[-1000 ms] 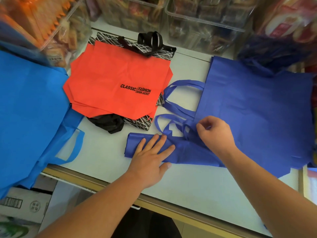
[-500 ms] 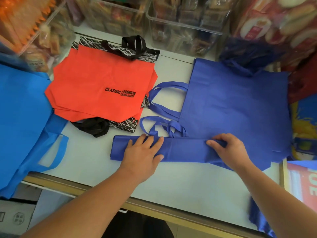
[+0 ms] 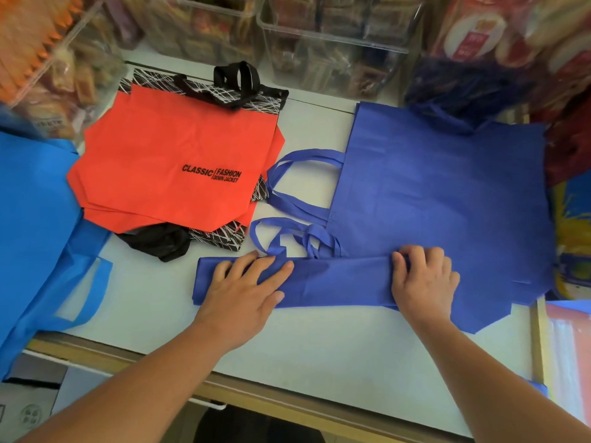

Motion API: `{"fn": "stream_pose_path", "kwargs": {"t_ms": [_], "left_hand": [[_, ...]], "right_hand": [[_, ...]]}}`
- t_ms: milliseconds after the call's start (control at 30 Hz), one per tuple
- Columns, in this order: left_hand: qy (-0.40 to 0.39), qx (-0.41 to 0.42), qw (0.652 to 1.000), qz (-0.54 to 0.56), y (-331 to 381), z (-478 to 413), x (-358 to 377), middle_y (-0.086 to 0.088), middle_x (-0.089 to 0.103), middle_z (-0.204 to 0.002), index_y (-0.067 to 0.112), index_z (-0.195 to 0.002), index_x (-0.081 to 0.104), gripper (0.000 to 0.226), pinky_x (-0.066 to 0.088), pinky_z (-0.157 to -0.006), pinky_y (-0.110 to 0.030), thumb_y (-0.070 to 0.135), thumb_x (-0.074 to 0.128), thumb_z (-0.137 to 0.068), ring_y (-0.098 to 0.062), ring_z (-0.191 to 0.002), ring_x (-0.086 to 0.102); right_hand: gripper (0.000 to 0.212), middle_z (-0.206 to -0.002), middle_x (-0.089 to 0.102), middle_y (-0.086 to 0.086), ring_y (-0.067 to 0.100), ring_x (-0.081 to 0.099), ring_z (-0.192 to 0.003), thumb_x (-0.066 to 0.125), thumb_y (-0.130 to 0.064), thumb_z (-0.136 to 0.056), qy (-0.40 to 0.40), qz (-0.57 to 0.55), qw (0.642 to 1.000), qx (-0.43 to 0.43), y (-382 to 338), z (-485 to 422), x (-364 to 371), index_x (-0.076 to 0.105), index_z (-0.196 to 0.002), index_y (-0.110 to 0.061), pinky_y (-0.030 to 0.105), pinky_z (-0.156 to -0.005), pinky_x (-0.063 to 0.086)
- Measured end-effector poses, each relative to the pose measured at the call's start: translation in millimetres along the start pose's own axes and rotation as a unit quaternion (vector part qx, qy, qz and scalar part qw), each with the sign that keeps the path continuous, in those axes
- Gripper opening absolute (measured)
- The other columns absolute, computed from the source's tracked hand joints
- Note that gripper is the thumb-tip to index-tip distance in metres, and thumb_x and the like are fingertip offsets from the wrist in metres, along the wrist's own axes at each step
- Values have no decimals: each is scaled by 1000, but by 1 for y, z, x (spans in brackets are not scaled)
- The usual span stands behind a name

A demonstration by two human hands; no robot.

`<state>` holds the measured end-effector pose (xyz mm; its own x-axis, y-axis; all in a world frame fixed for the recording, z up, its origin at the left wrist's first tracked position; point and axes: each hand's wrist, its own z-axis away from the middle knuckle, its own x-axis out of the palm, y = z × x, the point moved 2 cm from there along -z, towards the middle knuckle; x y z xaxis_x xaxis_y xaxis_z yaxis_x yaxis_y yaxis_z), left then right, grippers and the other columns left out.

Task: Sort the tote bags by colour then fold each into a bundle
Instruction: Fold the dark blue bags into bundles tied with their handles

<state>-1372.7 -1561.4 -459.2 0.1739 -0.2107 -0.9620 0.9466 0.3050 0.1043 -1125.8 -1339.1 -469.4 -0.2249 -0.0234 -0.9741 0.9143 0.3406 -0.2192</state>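
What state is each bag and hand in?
folded tote: long strip, under both hands.
dark blue tote: flat, unfolded.
red totes: stacked flat, unfolded.
light blue tote: unfolded, hanging off table edge.
left hand: flat, pressing the folded tote.
right hand: fingers curled on the folded tote's end.

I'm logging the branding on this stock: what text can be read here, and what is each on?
"CLASSIC | FASHION DOWN JACKET": black print on the red bag.
Packets at top right: red label, too blurred to read.
Box at bottom left: markings too small to read.
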Motion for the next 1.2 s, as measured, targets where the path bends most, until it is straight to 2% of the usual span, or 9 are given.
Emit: {"fn": "stream_pose_path", "kwargs": {"t_ms": [100, 267, 400, 533, 633, 800, 933, 1067, 1200], "left_hand": [[4, -2, 1000, 11, -2, 2, 11, 5, 41, -157, 42, -159, 28, 55, 31, -107, -50, 51, 30, -105, -29, -149, 32], [4, 1, 1000, 26, -3, 0, 11, 6, 39, -158, 43, -159, 27, 55, 28, -111, -49, 51, 29, -105, -28, -152, 27], [-9, 11, 998, 60, -5, 2, 8, 8, 37, -160, 45, -159, 26, 55, 22, -112, -46, 51, 32, -104, -26, -153, 24], [-6, 69, 988, 139, -30, 0, 0, 15, 34, -163, 45, -154, 37, 52, 17, -114, -38, 36, 31, -103, -15, -153, 22], [23, 96, 989, 108, -59, 5, 1, 10, 40, -161, 36, -148, 49, 49, 28, -115, -48, 25, 49, -101, -14, -147, 33], [49, 78, 994, 64, -82, 13, 12, -7, 48, -146, 28, -153, 47, 52, 25, -119, -59, 43, 37, -104, -36, -133, 45], [75, 62, 991, 94, -69, 11, -2, -2, 57, -129, 24, -147, 54, 54, 45, -94, -47, 39, 60, -95, -31, -111, 54], [-75, -17, 974, 213, -59, 13, -17, 3, 57, -122, 25, -144, 49, 62, 49, -92, -39, 42, 73, -90, -24, -111, 55], [-180, -83, 934, 297, -33, 31, -25, 3, 52, -92, 24, -85, 51, 23, 46, -77, -36, 40, 60, -99, -23, -88, 55]], "right_hand": [[39, -102, 49, 8, 36, 50, -92, 38, -52, -95, 13, -31, 999, 16, -6, -1, -2, 60, -103, -21, 46, -79, 36], [36, -153, 43, 19, 41, 37, -144, 57, -28, -100, 150, -15, 986, -74, -60, 27, -33, 63, -132, -14, 58, -115, 23], [61, -168, 21, 14, 39, 12, -156, 47, -53, -102, 6, 18, 990, -138, -127, 75, -10, 40, -157, -27, 62, -124, 9], [69, -172, 6, 3, 32, 0, -158, 31, -72, -97, -98, 35, 994, -37, -122, 78, 32, 26, -160, -42, 67, -122, 5], [70, -173, -3, 0, 29, -9, -158, 25, -75, -97, -113, 46, 992, -32, -120, 75, 40, 17, -160, -46, 64, -123, -3], [71, -171, -12, -2, 26, -18, -157, 14, -78, -96, -132, 77, 988, -17, -122, 74, 40, 5, -160, -48, 60, -122, -12], [70, -170, -20, -4, 23, -26, -154, 5, -78, -94, -164, 72, 983, -28, -121, 70, 35, -4, -158, -51, 57, -121, -20], [64, -172, 1, 9, 35, 2, -158, 10, -68, -103, -144, 71, 980, -121, -113, 68, 22, 24, -160, -42, 71, -118, 11], [53, -162, 30, 21, 47, 28, -149, 67, -49, -93, 16, 84, 989, -125, -126, 74, 1, 59, -142, -30, 66, -117, 22]]}}
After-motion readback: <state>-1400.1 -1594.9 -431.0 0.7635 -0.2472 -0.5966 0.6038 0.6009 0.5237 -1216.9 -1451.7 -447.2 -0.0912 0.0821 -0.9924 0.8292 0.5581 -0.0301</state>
